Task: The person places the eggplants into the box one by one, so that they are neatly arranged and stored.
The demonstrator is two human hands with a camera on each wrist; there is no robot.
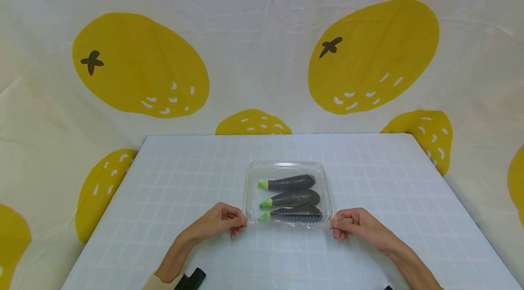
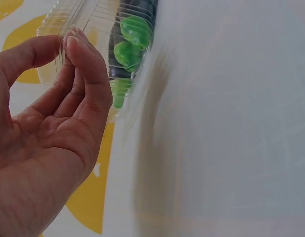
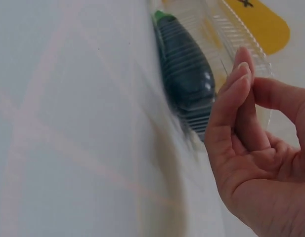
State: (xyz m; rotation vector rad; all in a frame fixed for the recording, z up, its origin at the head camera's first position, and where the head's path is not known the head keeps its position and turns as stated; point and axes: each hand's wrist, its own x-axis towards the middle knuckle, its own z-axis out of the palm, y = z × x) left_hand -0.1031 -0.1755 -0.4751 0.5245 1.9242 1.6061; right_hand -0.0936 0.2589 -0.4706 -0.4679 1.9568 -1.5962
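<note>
A clear plastic container (image 1: 286, 163) with ribbed walls holds three dark eggplants lying side by side: a far one (image 1: 291, 182), a middle one (image 1: 296, 198) and a near one (image 1: 299, 215). Their green stem ends point left. At the container's near left corner, my left hand (image 1: 221, 219) pinches the rim between thumb and fingers. My right hand (image 1: 360, 224) pinches the rim at the near right corner in the same way. In the left wrist view, green stem ends (image 2: 136, 32) show through the ribbed wall; the right wrist view shows a rounded dark eggplant (image 3: 187, 69).
The container is over the middle of a table (image 1: 184, 172) covered in pale blue checked cloth. Behind and beside it hangs a white curtain (image 1: 258, 53) printed with large yellow fruit. A dark wrist strap (image 1: 191, 278) shows at the left sleeve.
</note>
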